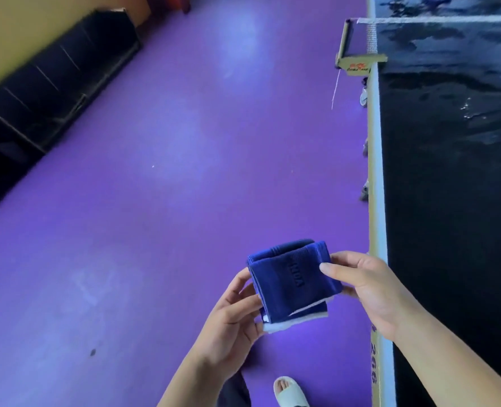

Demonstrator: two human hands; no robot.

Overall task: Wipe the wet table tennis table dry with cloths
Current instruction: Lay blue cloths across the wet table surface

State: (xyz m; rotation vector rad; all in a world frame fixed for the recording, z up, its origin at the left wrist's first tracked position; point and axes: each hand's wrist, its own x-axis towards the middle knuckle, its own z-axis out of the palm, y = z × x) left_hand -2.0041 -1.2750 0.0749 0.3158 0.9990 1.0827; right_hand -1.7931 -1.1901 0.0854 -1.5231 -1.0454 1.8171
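Observation:
A folded dark blue cloth (290, 282) with a white edge is held over the purple floor, just left of the table. My left hand (231, 315) grips its lower left side. My right hand (363, 286) pinches its right edge, thumb on top. The dark table tennis table (448, 177) runs along the right side, its surface showing wet streaks and puddles. The net (437, 22) crosses it at the top, fixed by a yellow net clamp (358, 54).
Purple floor (170, 171) fills the left and middle. Dark barrier boards (47, 83) stand along the yellow wall at upper left. My foot in a white slipper (289, 390) is at the bottom, close to the table's yellow side edge (375, 201).

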